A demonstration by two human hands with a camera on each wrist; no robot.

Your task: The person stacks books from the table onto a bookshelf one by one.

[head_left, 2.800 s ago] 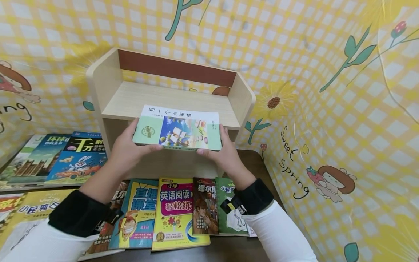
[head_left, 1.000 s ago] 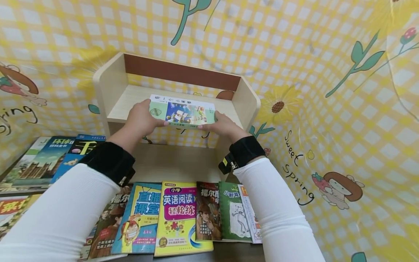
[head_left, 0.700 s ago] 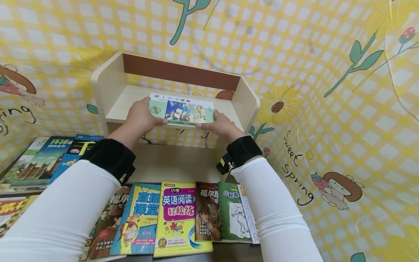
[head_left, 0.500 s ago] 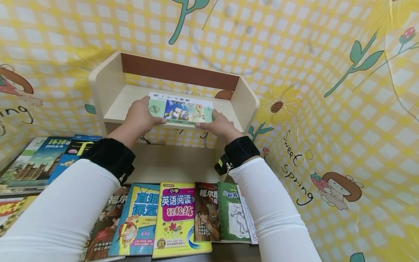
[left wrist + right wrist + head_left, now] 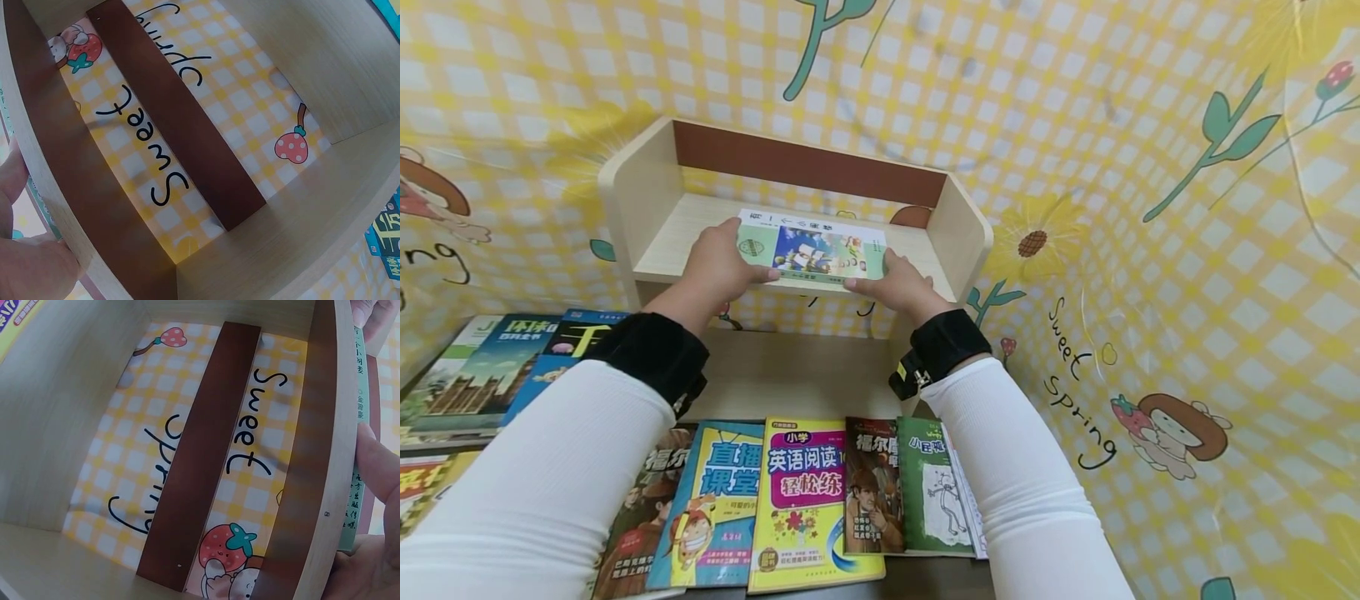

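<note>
A book point(image 5: 831, 250) with a pale green and white cover lies flat at the upper shelf board point(image 5: 688, 237) of a small wooden bookshelf, cover up. My left hand point(image 5: 718, 262) holds its left end, thumb along the front spine edge. At the opposite end my right hand point(image 5: 897, 283) grips it the same way, thumb on the spine. In the right wrist view the green spine point(image 5: 357, 456) runs along the board's front edge. The left wrist view mostly shows the lower compartment, with my left thumb point(image 5: 44, 265) at the board's edge.
In front of the bookshelf lies a row of books, among them a yellow one point(image 5: 816, 500), a blue one point(image 5: 718, 500) and a green one point(image 5: 932, 492). More books point(image 5: 486, 375) lie at the left. Side panels point(image 5: 958, 233) bound the shelf; checked cloth hangs behind.
Since the oldest frame both hands have carried the book forward, away from me, onto the upper shelf area. Over the last second hands and book have barely shifted; the view drifts slightly.
</note>
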